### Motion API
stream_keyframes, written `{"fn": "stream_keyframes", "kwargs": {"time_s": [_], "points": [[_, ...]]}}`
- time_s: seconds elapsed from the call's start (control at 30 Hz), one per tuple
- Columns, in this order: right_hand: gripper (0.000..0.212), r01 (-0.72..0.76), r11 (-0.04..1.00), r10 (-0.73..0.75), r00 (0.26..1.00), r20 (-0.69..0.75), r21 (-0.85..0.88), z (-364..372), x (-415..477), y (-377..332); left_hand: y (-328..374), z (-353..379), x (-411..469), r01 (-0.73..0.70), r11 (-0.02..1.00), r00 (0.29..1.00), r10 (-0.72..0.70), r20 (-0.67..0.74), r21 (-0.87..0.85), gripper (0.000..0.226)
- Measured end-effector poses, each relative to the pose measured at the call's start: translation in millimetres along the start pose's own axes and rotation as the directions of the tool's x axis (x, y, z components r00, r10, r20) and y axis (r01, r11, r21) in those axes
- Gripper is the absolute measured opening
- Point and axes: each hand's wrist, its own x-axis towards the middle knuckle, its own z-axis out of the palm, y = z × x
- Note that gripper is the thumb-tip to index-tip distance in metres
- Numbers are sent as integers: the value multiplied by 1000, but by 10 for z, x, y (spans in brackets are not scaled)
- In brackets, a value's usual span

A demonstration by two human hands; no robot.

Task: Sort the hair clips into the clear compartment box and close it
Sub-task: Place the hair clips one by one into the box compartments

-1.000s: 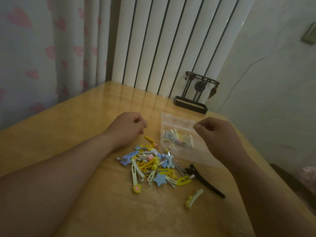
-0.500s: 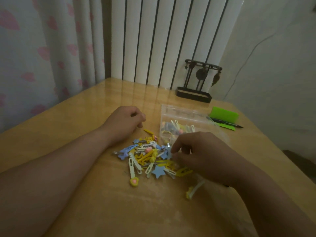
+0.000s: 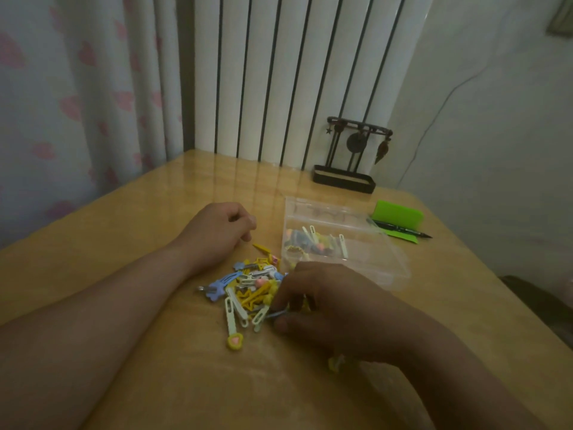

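A heap of small hair clips in yellow, blue and cream lies on the wooden table. Behind it and to the right stands the clear compartment box, lid open, with several clips in its left part. My right hand rests on the right side of the heap, thumb and fingers pinching a thin bluish clip at the heap's edge. My left hand lies curled in a loose fist on the table, left of the box, holding nothing. My right hand hides the heap's right side; a yellow clip peeks out under the wrist.
A green pad with a dark pen on it lies to the right of the box. A black metal ornament stand sits at the table's back edge against a white radiator. A curtain hangs at left.
My right hand came down from beside the box onto the heap and slid toward its near edge, closing on a clip. The left hand stayed put. The camera tilted slightly.
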Motion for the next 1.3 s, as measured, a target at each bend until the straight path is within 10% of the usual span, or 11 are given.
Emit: {"fn": "stream_keyframes", "kwargs": {"time_s": [0.33, 0.6, 0.93, 1.3], "points": [[6, -33, 953, 135, 936, -325, 301, -49, -7, 111, -1, 6, 14, -4, 1000, 1000, 4, 11, 8, 21], [9, -251, 813, 530, 692, -490, 525, -424, 48, 712, -13, 12, 15, -11, 1000, 1000, 11, -2, -12, 26], [14, -588, 793, 604, 722, -338, 159, -558, 580, 1297, -11, 8, 32, 2, 999, 1000, -2, 1, -46, 23], [5, -647, 761, 615, 745, -259, -52, -486, 740, 1367, -36, -3, 47, -5, 999, 1000, 5, -5, -34, 24]]}}
